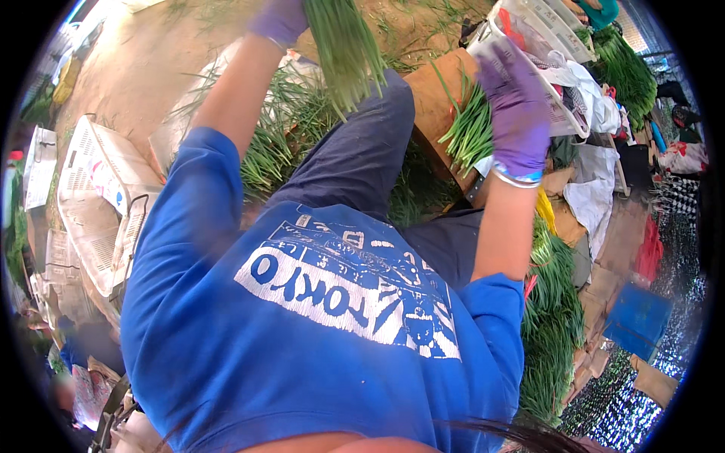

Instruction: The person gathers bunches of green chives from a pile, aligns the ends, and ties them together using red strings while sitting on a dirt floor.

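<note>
My left hand (pixel 281 21), in a purple glove, is closed around a bunch of long green chives (pixel 343 57) at the top of the head view. The bunch hangs over loose chives (pixel 276 147) on the ground by my knee. My right hand (pixel 517 109), also gloved in purple, has its fingers stretched out and somewhat blurred, with nothing visible in them. It is raised beside a smaller chive bundle (pixel 470 132) lying on a brown board (pixel 445 87). Whether the glove touches that bundle I cannot tell.
A white plastic basket (pixel 570 113) stands beyond my right hand, with cloths and bags about it. Stacked chives (pixel 555 317) line my right side. Another white crate (pixel 98 204) stands at the left. A blue flat piece (pixel 638 321) lies at the far right.
</note>
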